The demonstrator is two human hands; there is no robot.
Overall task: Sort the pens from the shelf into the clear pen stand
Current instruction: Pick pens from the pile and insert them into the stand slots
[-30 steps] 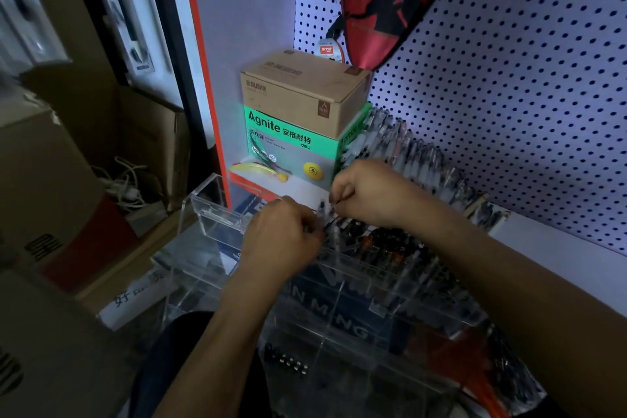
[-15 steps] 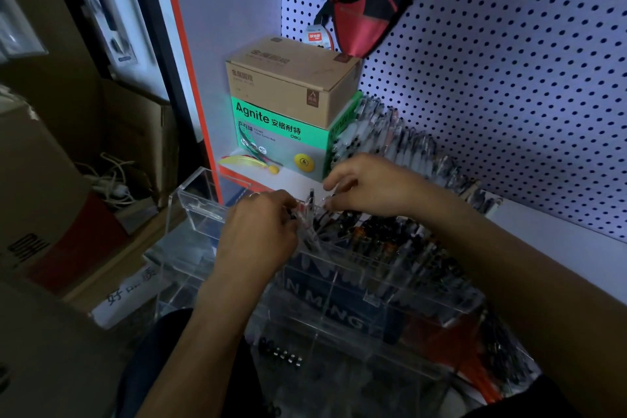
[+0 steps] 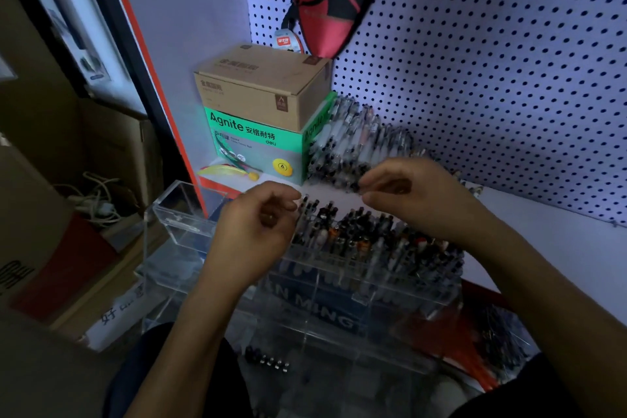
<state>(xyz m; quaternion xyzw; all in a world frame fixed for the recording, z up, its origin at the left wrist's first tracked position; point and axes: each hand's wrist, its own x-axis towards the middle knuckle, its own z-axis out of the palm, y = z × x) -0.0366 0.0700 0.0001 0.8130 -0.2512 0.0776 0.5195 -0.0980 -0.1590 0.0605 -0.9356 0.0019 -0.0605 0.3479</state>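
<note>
Both hands have drawn apart since the earlier frames, when they worked knuckle to knuckle over one spot at the top row of the stand. Now the left hand (image 3: 254, 224) hangs over the left part of the clear pen stand (image 3: 342, 285), fingers loosely curled, thumb and forefinger close together near the cap of a pen that stands just to its right; whether it pinches anything I cannot tell, since the fingertips are blurred. The right hand (image 3: 407, 193) has lifted away toward the back, palm down and fingers bent, with its fingertips at the near edge of the heap of pens on the shelf (image 3: 353, 142). It seems to touch the heap, but whether a pen sits between the fingers cannot be made out.

Below and between the hands, the stand's upper tier is packed with upright pens in the stand (image 3: 366, 237), dark caps up, running from beside the left hand across under the right wrist. Left of the left hand, one transparent compartment of the stand holds nothing visible.

Beyond the left hand, a green box (image 3: 258, 149) sits on the white shelf (image 3: 559, 248) with a brown cardboard box (image 3: 261, 85) stacked on top; the pen heap leans against the green box's right side. Behind the right hand rises a white pegboard (image 3: 509, 61) dotted with holes.
</note>
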